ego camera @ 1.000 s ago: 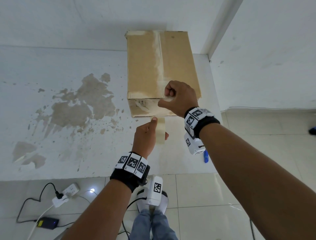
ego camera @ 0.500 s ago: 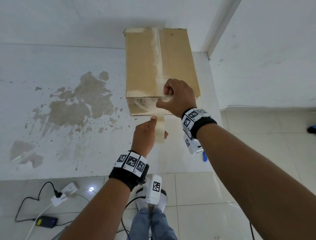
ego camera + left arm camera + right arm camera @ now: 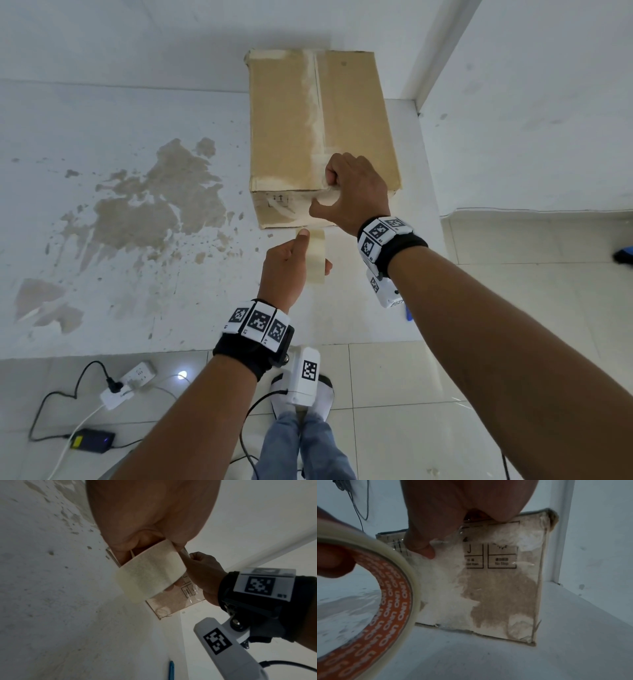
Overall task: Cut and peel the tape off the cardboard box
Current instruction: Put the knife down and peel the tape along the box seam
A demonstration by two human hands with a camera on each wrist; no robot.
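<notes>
Cardboard box (image 3: 318, 137): brown, closed, standing on the white surface against the wall; worn pale patches and printed handling symbols on its near face; a pale strip runs along the top seam.
Tape on box (image 3: 447, 555): clear film over the near face, wrinkled and glossy near the top edge.
Right hand (image 3: 352, 192): at the box's near top edge, fingers curled, thumb and fingers pinching the clear film there; the thumb tip presses the box's near face.
Tape roll (image 3: 317, 255): cream roll with an orange printed core, just in front of the box's near bottom edge, apart from it.
Left hand (image 3: 287, 270): wrapped round the tape roll, thumb pointing toward the box.
Surface (image 3: 137, 274): white painted ledge under the box, with a large brown patch of flaked paint to the box's left.
Blue pen (image 3: 171, 669): on the ledge, nearer the person than the box.
Room: white walls behind and right of the box; glossy tiled floor below the ledge with a power strip (image 3: 128, 383), cables and a black adapter (image 3: 92, 440).
</notes>
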